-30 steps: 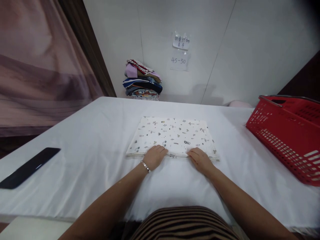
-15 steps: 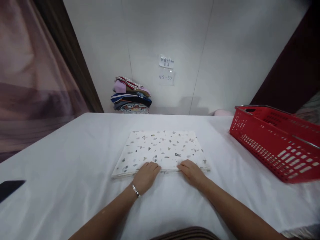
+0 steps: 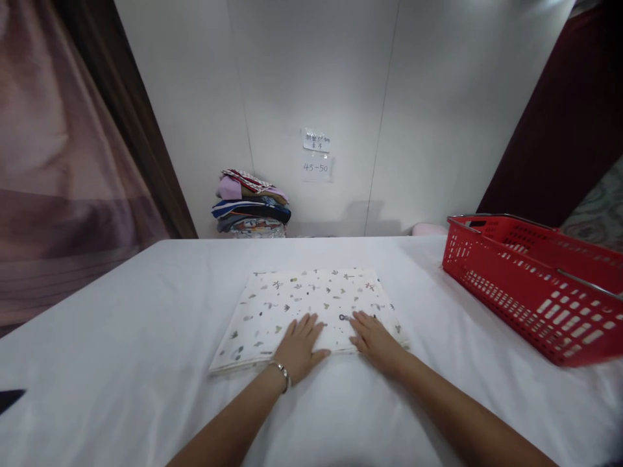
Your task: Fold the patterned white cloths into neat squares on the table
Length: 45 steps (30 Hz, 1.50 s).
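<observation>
A folded white cloth (image 3: 296, 301) printed with small plants and other little shapes lies flat in front of me. My left hand (image 3: 300, 345), with a silver bracelet at the wrist, rests on its near part with the fingers spread and the thumb pointing right. My right hand (image 3: 376, 340) lies flat on the cloth's near right part, fingers stretched forward. Both palms face down, and neither hand grips anything. The near edge of the cloth is partly hidden under the hands.
White fabric covers the table (image 3: 121, 324). A red plastic basket (image 3: 516, 285) stands at the right. Folded textiles (image 3: 252, 204) are stacked behind the far edge, left of two paper signs (image 3: 317, 155) on the wall. A dark object (image 3: 10, 399) is cut off at the left.
Both hands have moved from the cloth's near edge forward onto its top, and their fingers have straightened and spread. The view has tilted slightly up.
</observation>
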Each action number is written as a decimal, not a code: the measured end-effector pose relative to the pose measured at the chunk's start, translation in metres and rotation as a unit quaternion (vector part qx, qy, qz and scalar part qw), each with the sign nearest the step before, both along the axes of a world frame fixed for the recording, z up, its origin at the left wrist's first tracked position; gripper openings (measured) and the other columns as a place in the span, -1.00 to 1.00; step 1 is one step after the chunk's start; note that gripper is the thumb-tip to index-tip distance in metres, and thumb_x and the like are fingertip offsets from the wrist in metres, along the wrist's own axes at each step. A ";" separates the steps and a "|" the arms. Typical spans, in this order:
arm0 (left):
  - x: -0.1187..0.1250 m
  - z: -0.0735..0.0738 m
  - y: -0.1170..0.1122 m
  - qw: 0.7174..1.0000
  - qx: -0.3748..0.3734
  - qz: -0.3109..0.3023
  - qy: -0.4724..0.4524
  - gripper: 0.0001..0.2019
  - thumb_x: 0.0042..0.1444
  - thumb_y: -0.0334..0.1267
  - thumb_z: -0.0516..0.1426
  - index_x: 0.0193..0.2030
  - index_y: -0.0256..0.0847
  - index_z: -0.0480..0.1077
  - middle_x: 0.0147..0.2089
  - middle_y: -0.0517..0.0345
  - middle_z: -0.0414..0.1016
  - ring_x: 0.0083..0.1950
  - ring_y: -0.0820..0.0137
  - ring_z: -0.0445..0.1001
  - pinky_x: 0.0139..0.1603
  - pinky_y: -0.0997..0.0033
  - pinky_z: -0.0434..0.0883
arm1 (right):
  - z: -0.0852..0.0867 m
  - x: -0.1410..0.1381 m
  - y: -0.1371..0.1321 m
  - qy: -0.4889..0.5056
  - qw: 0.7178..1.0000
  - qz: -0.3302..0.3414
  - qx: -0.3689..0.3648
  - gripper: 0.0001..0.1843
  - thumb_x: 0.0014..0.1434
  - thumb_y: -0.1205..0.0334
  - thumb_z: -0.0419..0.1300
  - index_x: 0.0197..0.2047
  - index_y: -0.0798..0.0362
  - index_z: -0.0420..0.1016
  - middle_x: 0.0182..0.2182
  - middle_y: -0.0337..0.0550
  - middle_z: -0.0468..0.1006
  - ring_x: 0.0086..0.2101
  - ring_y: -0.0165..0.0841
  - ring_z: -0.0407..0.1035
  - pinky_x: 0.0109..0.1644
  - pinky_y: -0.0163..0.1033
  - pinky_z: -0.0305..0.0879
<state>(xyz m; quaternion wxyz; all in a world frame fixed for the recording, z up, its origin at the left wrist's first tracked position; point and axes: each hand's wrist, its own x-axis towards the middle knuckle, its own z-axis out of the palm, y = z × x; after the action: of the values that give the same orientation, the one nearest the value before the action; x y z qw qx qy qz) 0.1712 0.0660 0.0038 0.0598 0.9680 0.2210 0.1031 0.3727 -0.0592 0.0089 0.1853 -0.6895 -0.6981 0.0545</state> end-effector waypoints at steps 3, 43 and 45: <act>-0.001 -0.012 0.000 0.999 -0.018 0.001 0.048 -0.29 0.07 0.23 -0.19 0.28 -0.14 -0.05 0.33 0.02 -0.13 0.33 0.16 -0.20 0.26 -0.03 -0.13 | -0.010 0.012 -0.003 0.028 0.997 -0.005 -0.077 -0.46 0.24 -0.01 -0.18 0.22 0.02 0.09 0.24 -0.02 0.01 0.21 -0.20 -0.15 0.21 0.03 -0.11; -0.003 0.009 0.003 0.988 -0.136 -0.009 0.067 -0.26 0.04 0.28 -0.23 0.28 -0.10 -0.08 0.34 0.01 -0.15 0.33 0.17 -0.20 0.24 -0.04 -0.11 | -0.037 0.016 0.202 -0.099 0.986 -0.085 -0.104 -0.22 0.17 -0.20 -0.35 0.30 0.15 -0.16 0.28 -0.04 -0.21 0.24 -0.20 -0.36 0.21 0.05 -0.41; 0.007 0.021 0.027 0.988 -0.142 0.023 0.063 -0.30 0.07 0.26 -0.25 0.26 -0.09 -0.02 0.33 0.02 -0.10 0.32 0.18 -0.14 0.21 -0.04 -0.03 | -0.036 0.017 0.201 -0.100 0.986 -0.087 -0.102 -0.22 0.17 -0.21 -0.35 0.29 0.15 -0.16 0.28 -0.05 -0.20 0.24 -0.21 -0.36 0.21 0.05 -0.42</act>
<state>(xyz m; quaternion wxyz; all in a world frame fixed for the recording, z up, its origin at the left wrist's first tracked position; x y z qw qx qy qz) 0.1783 0.0928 0.0246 0.1806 0.9488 0.2590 0.0111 0.3893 0.1421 -0.0276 0.0475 -0.7646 -0.6415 0.0397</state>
